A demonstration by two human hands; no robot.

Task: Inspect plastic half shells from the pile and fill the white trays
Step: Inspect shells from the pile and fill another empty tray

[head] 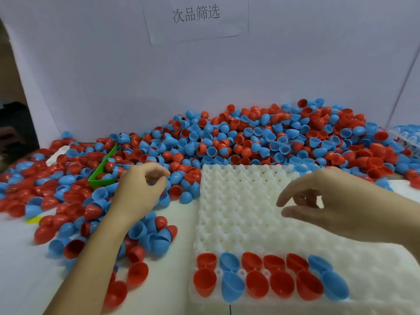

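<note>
A big pile of red and blue plastic half shells (250, 137) covers the back and left of the table. In front lies a white peg tray (238, 212). Its two nearest rows hold several red and blue shells (268, 276); its other pegs are bare. My left hand (141, 189) hovers over the loose shells just left of the tray, its fingers loosely curled, and I see nothing gripped in it. My right hand (329, 201) hangs over the middle of the tray with relaxed, spread fingers and holds nothing.
A green bin (102, 176) sits half buried in the pile at the left. Another tray with blue shells (406, 135) stands at the far right edge. A white board with a paper sign (195, 17) closes off the back. Loose shells (127, 258) lie under my left forearm.
</note>
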